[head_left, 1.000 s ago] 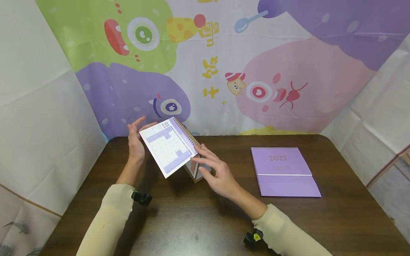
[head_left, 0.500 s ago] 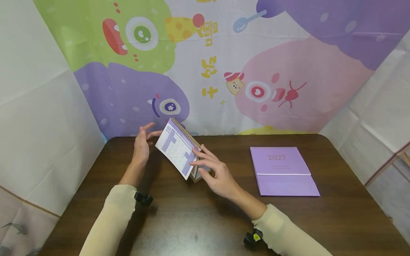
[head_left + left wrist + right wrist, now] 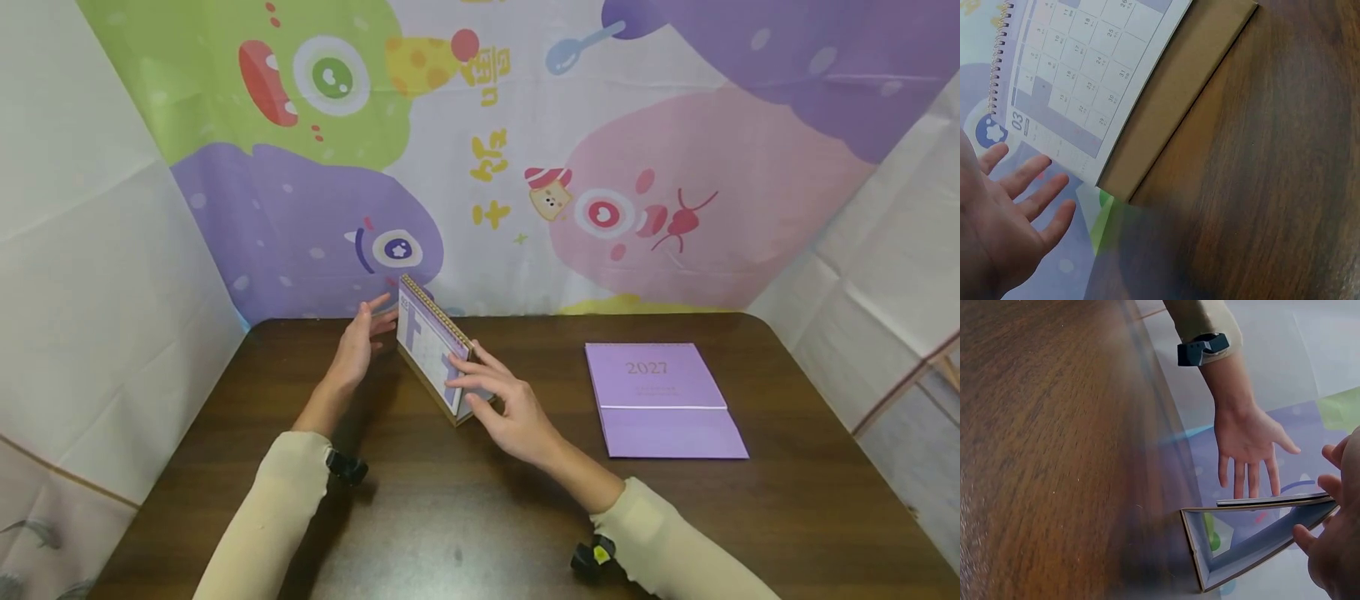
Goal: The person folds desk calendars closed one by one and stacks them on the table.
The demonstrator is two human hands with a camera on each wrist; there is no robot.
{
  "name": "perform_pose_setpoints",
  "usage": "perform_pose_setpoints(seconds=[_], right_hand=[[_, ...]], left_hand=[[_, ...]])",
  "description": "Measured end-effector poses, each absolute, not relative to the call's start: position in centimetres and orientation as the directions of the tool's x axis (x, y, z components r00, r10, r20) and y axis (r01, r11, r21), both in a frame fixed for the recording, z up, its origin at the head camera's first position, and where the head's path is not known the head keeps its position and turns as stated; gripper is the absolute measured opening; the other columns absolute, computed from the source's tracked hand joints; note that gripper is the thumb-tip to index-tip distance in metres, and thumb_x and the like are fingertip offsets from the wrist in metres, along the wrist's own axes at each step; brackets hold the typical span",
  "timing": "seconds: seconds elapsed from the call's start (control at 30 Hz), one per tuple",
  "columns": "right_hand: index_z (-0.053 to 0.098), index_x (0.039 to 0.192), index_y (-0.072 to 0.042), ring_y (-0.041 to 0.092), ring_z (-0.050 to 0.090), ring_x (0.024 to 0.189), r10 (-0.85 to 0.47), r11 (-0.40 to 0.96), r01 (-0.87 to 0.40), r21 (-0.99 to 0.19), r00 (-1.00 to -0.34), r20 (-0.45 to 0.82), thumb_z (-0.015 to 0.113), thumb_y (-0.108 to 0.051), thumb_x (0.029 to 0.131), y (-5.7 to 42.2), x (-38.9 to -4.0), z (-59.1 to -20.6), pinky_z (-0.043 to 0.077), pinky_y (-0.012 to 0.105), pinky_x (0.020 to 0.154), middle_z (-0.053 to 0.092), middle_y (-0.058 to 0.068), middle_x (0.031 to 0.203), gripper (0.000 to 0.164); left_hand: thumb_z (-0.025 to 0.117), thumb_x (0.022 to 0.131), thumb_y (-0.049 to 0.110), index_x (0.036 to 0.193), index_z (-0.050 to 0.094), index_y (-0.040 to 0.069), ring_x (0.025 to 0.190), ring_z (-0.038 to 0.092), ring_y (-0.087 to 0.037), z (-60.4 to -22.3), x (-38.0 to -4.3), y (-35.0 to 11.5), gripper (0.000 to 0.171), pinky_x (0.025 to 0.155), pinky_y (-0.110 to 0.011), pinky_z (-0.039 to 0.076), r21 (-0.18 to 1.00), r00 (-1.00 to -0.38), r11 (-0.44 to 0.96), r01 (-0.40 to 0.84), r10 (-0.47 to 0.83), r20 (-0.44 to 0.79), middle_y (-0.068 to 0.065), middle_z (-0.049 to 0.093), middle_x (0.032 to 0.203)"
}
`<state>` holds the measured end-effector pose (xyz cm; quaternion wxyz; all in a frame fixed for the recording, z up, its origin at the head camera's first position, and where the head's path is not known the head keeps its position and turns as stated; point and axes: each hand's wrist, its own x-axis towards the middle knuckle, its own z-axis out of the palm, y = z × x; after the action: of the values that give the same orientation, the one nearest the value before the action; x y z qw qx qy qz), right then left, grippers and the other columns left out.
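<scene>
A spiral-bound desk calendar [image 3: 427, 346] stands as a tent on the table, its March page facing left and its brown card base showing in the left wrist view. At its near end my right hand [image 3: 510, 408] grips the top corner, fingers on the page side and thumb on the other side, as the right wrist view [image 3: 1335, 531] shows. My left hand [image 3: 352, 350] is beside the far end, palm toward the calendar, fingers extended and spread; in the left wrist view the fingertips [image 3: 1063, 215] come close to the page's lower corner.
On the right of the brown table [image 3: 450, 517] lies a second, purple calendar [image 3: 667, 400] marked 2027, with a white band across it. A cartoon-printed cloth [image 3: 495, 250] hangs behind the table's far edge, and white cloths rise at both sides.
The March page has swung down from a raised angle to lie against the calendar's left face. My left hand has moved right, following it; my right hand has stayed in place.
</scene>
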<state>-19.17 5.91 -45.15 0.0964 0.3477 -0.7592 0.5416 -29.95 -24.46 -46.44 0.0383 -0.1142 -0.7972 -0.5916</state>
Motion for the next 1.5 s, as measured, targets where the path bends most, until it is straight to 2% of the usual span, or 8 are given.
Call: perform_pose_setpoints(seconds=[0.17, 0.37, 0.53, 0.8, 0.97, 1.17, 1.3, 1.5], right_hand=[[0.08, 0.133, -0.004, 0.044, 0.037, 0.171, -0.414, 0.171, -0.625, -0.762, -0.747, 0.52, 0.067, 0.003, 0.107, 6.2, -19.2, -45.1, 0.034, 0.069, 0.137, 0.07, 0.014, 0.159, 0.03], [0.078, 0.137, -0.005, 0.043, 0.04, 0.17, -0.387, 0.168, -0.629, -0.759, -0.75, 0.536, 0.067, 0.005, 0.106, 7.1, -19.1, -45.0, 0.037, 0.067, 0.136, 0.072, 0.014, 0.156, 0.034], [0.077, 0.138, -0.005, 0.04, 0.044, 0.169, -0.366, 0.169, -0.632, -0.756, -0.753, 0.547, 0.067, 0.003, 0.108, 8.1, -19.0, -45.2, 0.037, 0.043, 0.138, 0.075, 0.015, 0.151, 0.033], [0.073, 0.146, -0.004, 0.043, 0.048, 0.165, -0.346, 0.21, -0.624, -0.753, -0.767, 0.54, 0.066, 0.004, 0.107, 9.0, -18.9, -45.5, 0.034, 0.034, 0.137, 0.067, 0.017, 0.161, 0.04], [0.063, 0.158, -0.004, 0.045, 0.048, 0.164, -0.36, 0.209, -0.627, -0.75, -0.763, 0.538, 0.058, -0.005, 0.114, 9.4, -18.9, -45.7, 0.032, 0.026, 0.137, 0.06, 0.018, 0.169, 0.044], [0.05, 0.167, 0.0, 0.049, 0.044, 0.166, -0.414, 0.185, -0.638, -0.747, -0.74, 0.53, 0.034, -0.029, 0.125, 10.2, -19.0, -46.1, 0.024, 0.018, 0.136, 0.051, 0.023, 0.174, 0.054], [0.044, 0.171, 0.0, 0.05, 0.04, 0.167, -0.445, 0.201, -0.624, -0.755, -0.745, 0.497, 0.011, -0.05, 0.124, 10.6, -18.8, -46.2, 0.024, 0.025, 0.138, 0.046, 0.023, 0.177, 0.076], [0.043, 0.172, -0.001, 0.049, 0.043, 0.166, -0.457, 0.253, -0.608, -0.752, -0.76, 0.461, 0.007, -0.047, 0.124, 10.6, -18.6, -46.5, 0.032, 0.064, 0.137, 0.046, 0.024, 0.178, 0.076]], left_hand=[[0.003, 0.123, 0.045, 0.178, 0.03, 0.009, 0.161, 0.045, -0.053, -44.8, -28.8, -23.1, 0.072, 0.126, -0.069, 0.037, 0.937, -0.986, 0.313, 0.158, 0.103, 0.132, -0.028, 0.046, 0.176], [0.009, 0.124, 0.037, 0.177, 0.033, 0.009, 0.16, 0.048, -0.052, -44.4, -28.5, -22.8, 0.064, 0.122, -0.071, 0.042, 0.907, -0.981, 0.375, 0.192, 0.097, 0.168, -0.026, 0.046, 0.177], [0.024, 0.125, 0.032, 0.173, 0.04, 0.006, 0.156, 0.051, -0.054, -44.5, -28.0, -22.8, 0.058, 0.126, -0.072, 0.043, 0.832, -0.958, 0.475, 0.286, 0.116, 0.263, -0.025, 0.047, 0.176], [0.034, 0.12, 0.055, 0.173, 0.047, 0.023, 0.168, 0.043, -0.037, -47.9, -31.0, -24.0, 0.063, 0.142, -0.053, 0.03, 0.791, -0.902, 0.445, 0.42, 0.106, 0.419, -0.011, 0.045, 0.181], [0.034, 0.122, 0.04, 0.174, 0.042, 0.012, 0.171, 0.032, -0.047, -44.5, -29.0, -22.2, 0.06, 0.142, -0.066, 0.021, 0.766, -0.897, 0.477, 0.431, 0.129, 0.423, -0.021, 0.039, 0.182], [0.035, 0.121, 0.024, 0.172, 0.044, 0.008, 0.173, 0.03, -0.046, -43.3, -28.8, -20.6, 0.055, 0.143, -0.063, 0.021, 0.711, -0.892, 0.558, 0.427, 0.132, 0.432, -0.026, 0.037, 0.182], [0.036, 0.121, 0.028, 0.171, 0.046, 0.011, 0.173, 0.029, -0.045, -43.1, -28.8, -20.2, 0.054, 0.141, -0.068, 0.024, 0.7, -0.9, 0.589, 0.404, 0.117, 0.42, -0.025, 0.034, 0.183], [0.041, 0.12, 0.034, 0.171, 0.047, 0.017, 0.173, 0.031, -0.046, -42.9, -28.8, -19.8, 0.054, 0.138, -0.072, 0.028, 0.715, -0.913, 0.592, 0.373, 0.096, 0.397, -0.023, 0.033, 0.184]])
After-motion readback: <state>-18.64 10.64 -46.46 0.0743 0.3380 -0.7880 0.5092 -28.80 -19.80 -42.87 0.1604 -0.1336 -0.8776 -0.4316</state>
